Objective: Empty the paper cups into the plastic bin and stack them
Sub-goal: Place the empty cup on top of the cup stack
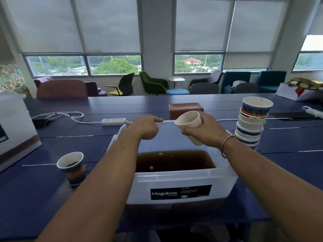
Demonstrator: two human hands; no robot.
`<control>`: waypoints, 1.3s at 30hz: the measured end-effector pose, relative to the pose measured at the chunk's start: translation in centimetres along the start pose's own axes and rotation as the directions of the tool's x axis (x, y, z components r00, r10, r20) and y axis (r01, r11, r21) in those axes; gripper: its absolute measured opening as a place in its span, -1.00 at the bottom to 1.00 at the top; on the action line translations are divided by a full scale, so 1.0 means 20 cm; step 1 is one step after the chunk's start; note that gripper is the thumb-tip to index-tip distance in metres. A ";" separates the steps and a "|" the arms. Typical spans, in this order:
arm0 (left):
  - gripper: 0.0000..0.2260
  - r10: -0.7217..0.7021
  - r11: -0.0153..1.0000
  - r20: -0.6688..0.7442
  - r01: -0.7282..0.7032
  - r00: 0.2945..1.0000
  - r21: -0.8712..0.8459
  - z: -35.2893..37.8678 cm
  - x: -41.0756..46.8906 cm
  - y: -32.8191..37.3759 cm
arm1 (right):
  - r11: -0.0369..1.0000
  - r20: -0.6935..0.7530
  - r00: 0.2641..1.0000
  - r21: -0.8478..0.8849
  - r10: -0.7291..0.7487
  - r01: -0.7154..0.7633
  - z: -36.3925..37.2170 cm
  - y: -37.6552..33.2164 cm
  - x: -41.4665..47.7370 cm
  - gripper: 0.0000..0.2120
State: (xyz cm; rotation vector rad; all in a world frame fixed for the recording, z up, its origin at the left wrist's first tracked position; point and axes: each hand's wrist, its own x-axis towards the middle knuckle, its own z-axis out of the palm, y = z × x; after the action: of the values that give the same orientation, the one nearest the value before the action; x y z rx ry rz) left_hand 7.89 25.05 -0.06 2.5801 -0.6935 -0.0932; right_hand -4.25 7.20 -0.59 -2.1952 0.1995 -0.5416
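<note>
R hand [208, 130] fingers grip cup [189, 122] over bin [174, 175] | L hand [145, 127] fingers curl on bin rim | risk: R wrist may knock leaning stack [250, 126]; L forearm may tip full cup [70, 163]

Bin [174, 179] mouth open above; cup stack [251, 124] right, filled cup [70, 162] left.

Lounge under tall windows [113, 64], grey daylight.
Blinds [108, 25] drawn most of the way down; purple armchair [61, 88], green chair [152, 82] and teal armchairs [236, 79] behind a long dark-blue table [139, 102].
</note>
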 end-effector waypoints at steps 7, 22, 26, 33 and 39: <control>-0.50 0.011 0.999 -0.023 -0.011 1.000 0.031 0.01 0.00 0.00 | 0.950 0.046 0.998 -0.307 -0.046 0.058 0.01 0.03 0.00 -0.61; -0.48 0.005 0.999 -0.015 -0.005 1.000 0.043 0.03 0.02 -0.01 | 0.801 0.097 0.990 -0.581 -0.106 0.143 0.03 0.02 -0.01 -0.68; -0.49 0.011 0.999 -0.015 -0.011 1.000 0.035 0.03 0.02 -0.01 | 0.783 0.095 0.988 -0.602 -0.125 0.157 0.02 0.01 -0.02 -0.66; -0.48 0.019 0.998 -0.012 -0.018 1.000 0.054 0.02 0.01 -0.01 | 0.765 0.090 0.986 -0.623 -0.139 0.165 0.02 -0.01 -0.03 -0.67; -0.49 0.022 0.999 -0.007 -0.022 1.000 0.050 0.02 0.01 -0.01 | 0.727 0.079 0.984 -0.665 -0.157 0.169 0.02 -0.02 -0.03 -0.64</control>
State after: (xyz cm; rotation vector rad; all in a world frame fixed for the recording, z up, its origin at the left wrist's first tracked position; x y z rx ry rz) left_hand 8.08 24.90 -0.51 2.6181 -0.7297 -0.0602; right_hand -4.66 7.97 -0.82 -2.9526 0.2150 -0.6110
